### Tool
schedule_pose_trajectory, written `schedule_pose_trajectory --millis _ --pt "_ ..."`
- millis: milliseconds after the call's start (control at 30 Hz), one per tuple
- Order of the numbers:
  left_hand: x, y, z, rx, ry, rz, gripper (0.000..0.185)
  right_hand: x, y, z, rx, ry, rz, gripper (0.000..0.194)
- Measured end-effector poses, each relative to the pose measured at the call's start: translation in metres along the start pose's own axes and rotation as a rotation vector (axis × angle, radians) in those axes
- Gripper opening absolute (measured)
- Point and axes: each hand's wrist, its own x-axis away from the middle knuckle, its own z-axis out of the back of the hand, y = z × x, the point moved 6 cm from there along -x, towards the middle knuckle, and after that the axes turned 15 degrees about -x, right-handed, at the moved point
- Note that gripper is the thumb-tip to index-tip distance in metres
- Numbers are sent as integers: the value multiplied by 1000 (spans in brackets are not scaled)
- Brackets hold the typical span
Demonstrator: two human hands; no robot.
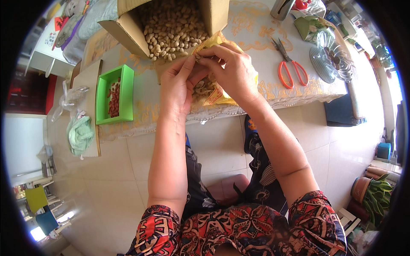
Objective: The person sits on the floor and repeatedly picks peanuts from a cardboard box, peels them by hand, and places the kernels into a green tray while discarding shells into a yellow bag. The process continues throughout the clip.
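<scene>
My left hand [176, 84] and my right hand [235, 72] meet above the front of the table, pinching a peanut shell [197, 58] between their fingertips. Fingers partly cover it, so I cannot tell whether a kernel is inside. Below the hands a yellow plastic bag [219, 96] lies spread, with broken peanut shells [202, 88] in it. Just beyond, a cardboard box [219, 16] on its side spills unshelled peanuts [174, 38] from its mouth. To the left, a bright green box [128, 96] holds red-skinned peanut kernels [114, 102].
Orange-handled scissors [286, 62] lie with blades apart on the patterned tablecloth [246, 22]. Right of them stand a clear plastic dish [330, 62] and a floral box [312, 28]. A metal cylinder [282, 9] is behind. A pale green towel [80, 134] hangs at the left edge.
</scene>
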Motion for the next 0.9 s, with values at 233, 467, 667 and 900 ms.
schedule_pose_trajectory --millis 233,467,667,900 --pt "6 5 -3 -172 79 -49 17 2 20 1 -290 -15 -379 14" --pt "4 -9 -13 36 6 49 28 0 8 2 -200 32 -157 14" --pt "5 -10 -24 104 -94 168 39 6 -19 -10 203 -136 362 15" --pt "6 -2 -21 252 -141 134 39 2 -26 -6 124 -27 283 15"
